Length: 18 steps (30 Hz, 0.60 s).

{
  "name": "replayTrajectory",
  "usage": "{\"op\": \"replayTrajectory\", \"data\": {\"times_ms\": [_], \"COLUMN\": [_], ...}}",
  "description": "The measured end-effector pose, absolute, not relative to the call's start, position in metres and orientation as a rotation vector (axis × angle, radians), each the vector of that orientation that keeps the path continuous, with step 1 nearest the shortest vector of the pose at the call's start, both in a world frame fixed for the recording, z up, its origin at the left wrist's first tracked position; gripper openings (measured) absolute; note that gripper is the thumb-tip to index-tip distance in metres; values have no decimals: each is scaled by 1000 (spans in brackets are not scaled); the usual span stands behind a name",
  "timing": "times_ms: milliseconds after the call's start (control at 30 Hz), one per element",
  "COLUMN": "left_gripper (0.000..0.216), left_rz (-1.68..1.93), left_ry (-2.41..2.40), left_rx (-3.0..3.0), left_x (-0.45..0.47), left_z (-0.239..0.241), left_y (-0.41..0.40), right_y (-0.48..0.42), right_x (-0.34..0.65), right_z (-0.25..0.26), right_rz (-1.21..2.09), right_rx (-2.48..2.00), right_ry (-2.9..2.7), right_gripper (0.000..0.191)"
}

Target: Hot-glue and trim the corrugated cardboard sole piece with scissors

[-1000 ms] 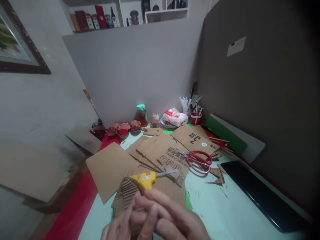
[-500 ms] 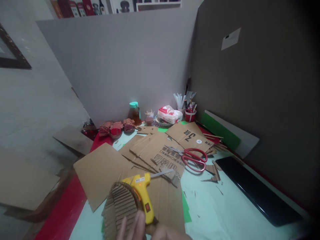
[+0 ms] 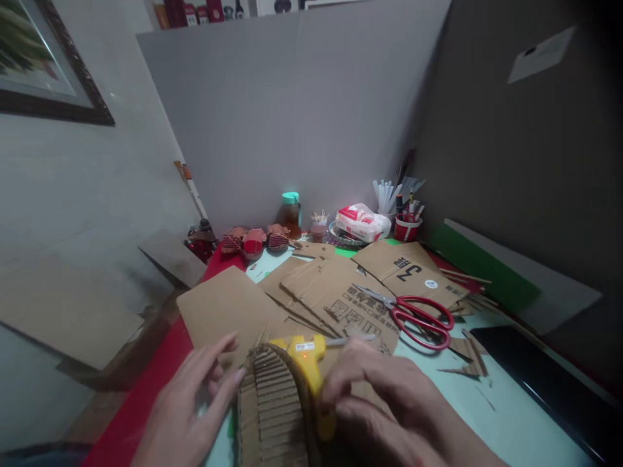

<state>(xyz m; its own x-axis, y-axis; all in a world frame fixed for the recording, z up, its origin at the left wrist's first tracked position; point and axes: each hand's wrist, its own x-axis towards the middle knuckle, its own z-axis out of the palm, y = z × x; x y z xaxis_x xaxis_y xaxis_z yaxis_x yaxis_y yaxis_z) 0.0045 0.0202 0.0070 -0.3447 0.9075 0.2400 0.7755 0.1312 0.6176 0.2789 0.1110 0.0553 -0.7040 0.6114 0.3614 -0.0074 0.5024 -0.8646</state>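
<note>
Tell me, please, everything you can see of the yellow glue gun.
The glue gun has a yellow plastic body with a small red light glowing on its side. It points toward the far left, and a pale glue stick juts from its back. It lies against the ribbed cardboard piece; the right hand grips its handle. The left hand touches the cardboard's edge.

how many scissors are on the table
1. The red-handled scissors lie on the printed cardboard sheets, beyond the right hand at the yellow glue gun. More could be hidden under the cardboard.
</note>
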Motion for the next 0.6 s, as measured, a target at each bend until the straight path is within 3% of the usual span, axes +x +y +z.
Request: {"op": "replayTrajectory", "data": {"times_ms": [267,600], "left_gripper": [28,15], "left_rz": [894,1021], "left_ry": [1993,1756], "left_rx": [1652,1718], "left_x": [27,54], "left_z": [18,27], "left_y": [55,67], "right_y": [143,140], "right_x": [253,255], "right_z": [41,34], "right_rz": [847,969], "right_rx": [-606,-652], "right_ry": [-2278,-2196], "right_gripper": [21,14]}}
